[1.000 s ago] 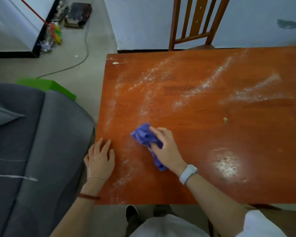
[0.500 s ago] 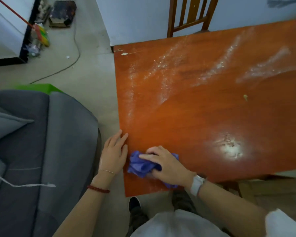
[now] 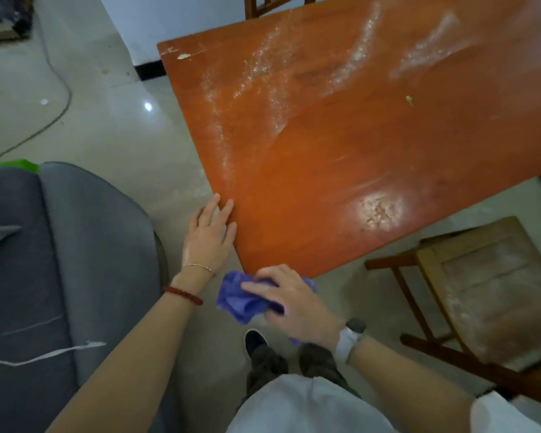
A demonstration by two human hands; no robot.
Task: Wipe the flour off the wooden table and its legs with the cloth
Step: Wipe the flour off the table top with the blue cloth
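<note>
Your right hand [image 3: 289, 296] grips the cloth [image 3: 241, 300], fingers curled over it, just past the near corner of the table [image 3: 341, 170]; whether the cloth touches the table edge there you cannot tell. The cloth is purple, bunched into a crumpled wad, with folds spilling out to the left of your fingers and a bit showing beyond your knuckles. Your left hand [image 3: 208, 235] lies flat with straight fingers on the table's left edge near that corner, holding nothing. The tabletop is glossy reddish-orange wood. Flour [image 3: 263, 76] streaks the far part in pale, grainy diagonal bands, and a thin line runs along the left edge. A round, caked white patch [image 3: 377, 210] sits near the near edge. A small yellowish crumb [image 3: 409, 100] lies towards the right side.
</note>
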